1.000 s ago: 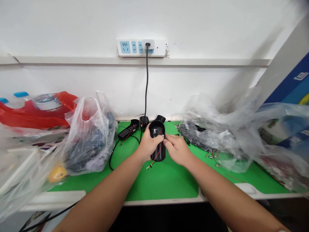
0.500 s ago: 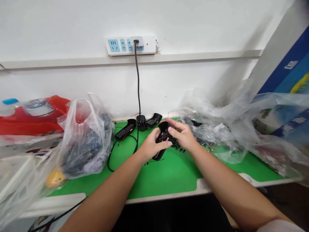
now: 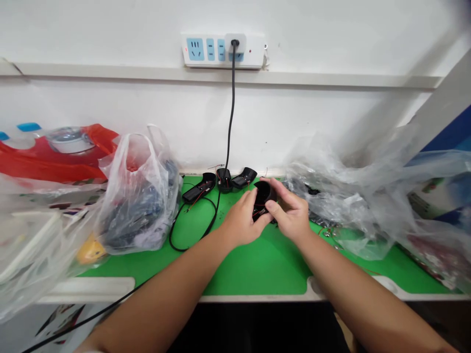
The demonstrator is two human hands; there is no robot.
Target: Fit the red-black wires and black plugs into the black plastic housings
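Observation:
Both hands grip one black curved plastic housing [image 3: 265,192] with a thin red wire across its inside, held above the green mat [image 3: 257,269]. My left hand [image 3: 241,218] is closed around its left side, thumb across the lower part. My right hand [image 3: 290,208] grips the right side, its thumb on the near edge and its fingers behind. The lower end of the housing is mostly hidden by the hands. Behind them lie similar black housings with thin wires: one at left [image 3: 200,188], one in the middle [image 3: 224,179] and one at right [image 3: 245,178].
A black cable [image 3: 230,113] hangs from the wall power strip [image 3: 223,51] and loops over the mat. Left stand a filled clear plastic bag [image 3: 138,211], a red bag [image 3: 44,159] and a small yellow object [image 3: 91,249]. On the right lie crumpled clear bags [image 3: 342,196] with small black parts.
The housing is turned so its curved end faces me more and its long lower end is hidden. My left hand wraps further round it. The camera view has shifted left.

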